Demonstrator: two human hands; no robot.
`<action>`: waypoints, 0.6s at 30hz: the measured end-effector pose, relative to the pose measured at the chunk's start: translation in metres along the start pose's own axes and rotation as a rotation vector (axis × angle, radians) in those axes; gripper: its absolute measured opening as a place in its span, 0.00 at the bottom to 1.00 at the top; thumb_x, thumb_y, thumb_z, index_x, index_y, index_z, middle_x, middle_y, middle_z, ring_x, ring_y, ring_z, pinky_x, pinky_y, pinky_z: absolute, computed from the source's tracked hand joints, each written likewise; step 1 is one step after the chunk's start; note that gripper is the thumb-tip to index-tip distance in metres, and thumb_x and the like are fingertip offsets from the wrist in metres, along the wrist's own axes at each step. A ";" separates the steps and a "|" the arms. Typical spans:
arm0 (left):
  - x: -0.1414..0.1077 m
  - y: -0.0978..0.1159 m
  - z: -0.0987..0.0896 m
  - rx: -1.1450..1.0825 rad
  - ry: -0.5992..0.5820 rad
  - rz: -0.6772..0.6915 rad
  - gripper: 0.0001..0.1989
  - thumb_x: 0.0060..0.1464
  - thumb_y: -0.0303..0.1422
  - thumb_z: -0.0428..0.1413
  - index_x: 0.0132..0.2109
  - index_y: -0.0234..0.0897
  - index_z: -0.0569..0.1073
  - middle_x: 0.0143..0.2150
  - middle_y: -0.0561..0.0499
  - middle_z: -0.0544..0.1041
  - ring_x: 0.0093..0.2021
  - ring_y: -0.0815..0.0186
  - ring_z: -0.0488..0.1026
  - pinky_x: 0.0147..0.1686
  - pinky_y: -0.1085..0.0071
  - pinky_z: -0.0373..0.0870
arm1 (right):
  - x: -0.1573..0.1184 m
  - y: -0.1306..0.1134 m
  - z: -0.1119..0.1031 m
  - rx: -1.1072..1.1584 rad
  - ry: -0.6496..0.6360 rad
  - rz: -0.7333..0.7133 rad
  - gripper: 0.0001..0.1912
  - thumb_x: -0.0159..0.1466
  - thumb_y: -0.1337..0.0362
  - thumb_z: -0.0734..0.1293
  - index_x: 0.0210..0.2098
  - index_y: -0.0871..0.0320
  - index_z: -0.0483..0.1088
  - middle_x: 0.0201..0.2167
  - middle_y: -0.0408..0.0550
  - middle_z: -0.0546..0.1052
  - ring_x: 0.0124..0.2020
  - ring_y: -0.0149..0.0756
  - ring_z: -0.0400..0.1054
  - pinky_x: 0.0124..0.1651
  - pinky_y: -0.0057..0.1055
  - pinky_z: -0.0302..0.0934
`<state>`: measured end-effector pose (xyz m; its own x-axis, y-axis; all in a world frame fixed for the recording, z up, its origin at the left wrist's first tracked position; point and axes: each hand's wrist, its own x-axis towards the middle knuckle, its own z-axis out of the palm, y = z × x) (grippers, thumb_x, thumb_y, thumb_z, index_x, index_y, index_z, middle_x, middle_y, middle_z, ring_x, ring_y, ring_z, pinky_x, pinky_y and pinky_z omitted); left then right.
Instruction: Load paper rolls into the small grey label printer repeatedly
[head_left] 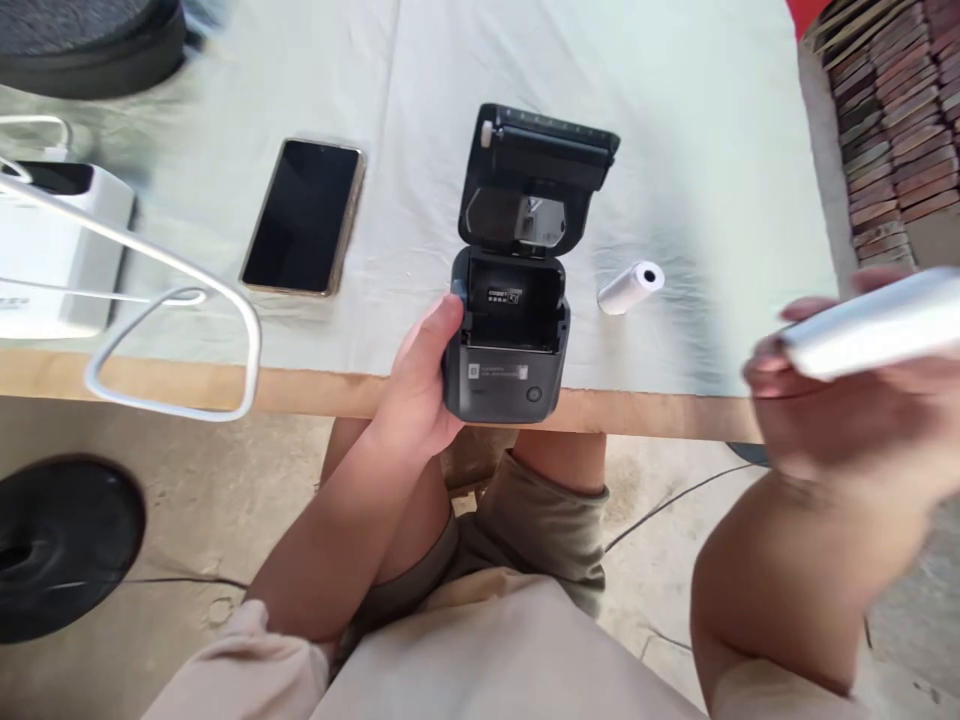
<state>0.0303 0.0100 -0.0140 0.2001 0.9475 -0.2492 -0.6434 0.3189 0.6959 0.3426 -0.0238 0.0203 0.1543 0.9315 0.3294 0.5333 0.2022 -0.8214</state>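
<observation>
My left hand [424,385] is closed around the left side of a dark grey portable label printer [502,385] at the table's near edge. The printer's lid [536,170] is tipped up, so its roll compartment [514,300] shows with no roll inside. To the right of the printer, a small white paper roll [626,290] with a dark core hole lies on the cloth. My right hand [847,430], blurred by motion at the right edge, grips a larger white paper roll [877,325] that looks smooth and shiny. Part of that roll is cut off by the frame.
A phone [306,215] lies screen up on the pale tablecloth [420,120]. At the left are a white power bank-like box [67,260], a looped white cable [251,350] and a round black object [90,50]. Stacked bricks [896,130] stand beyond the right side.
</observation>
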 end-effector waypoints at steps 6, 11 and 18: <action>0.001 0.003 -0.004 -0.009 0.052 -0.016 0.18 0.66 0.52 0.68 0.45 0.42 0.86 0.40 0.50 0.91 0.57 0.50 0.91 0.59 0.57 0.90 | -0.005 0.057 0.035 0.050 0.238 0.048 0.22 0.57 0.52 0.80 0.49 0.41 0.76 0.42 0.46 0.81 0.43 0.48 0.81 0.48 0.51 0.81; 0.002 0.002 -0.003 -0.022 0.067 -0.003 0.18 0.70 0.52 0.65 0.47 0.42 0.87 0.42 0.50 0.91 0.54 0.53 0.91 0.59 0.59 0.89 | 0.017 0.056 0.027 -0.237 0.124 0.085 0.24 0.56 0.53 0.77 0.51 0.45 0.74 0.50 0.53 0.85 0.51 0.58 0.82 0.60 0.64 0.74; 0.002 0.003 -0.007 0.007 0.017 -0.009 0.20 0.69 0.54 0.65 0.49 0.43 0.87 0.42 0.50 0.90 0.51 0.53 0.91 0.58 0.55 0.90 | 0.008 0.007 0.044 -0.512 0.237 -0.236 0.26 0.69 0.49 0.73 0.64 0.45 0.70 0.59 0.59 0.80 0.48 0.55 0.80 0.47 0.54 0.75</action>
<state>0.0238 0.0126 -0.0169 0.1929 0.9442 -0.2668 -0.6366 0.3274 0.6983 0.3111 -0.0014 -0.0036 0.1327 0.7750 0.6179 0.8986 0.1690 -0.4049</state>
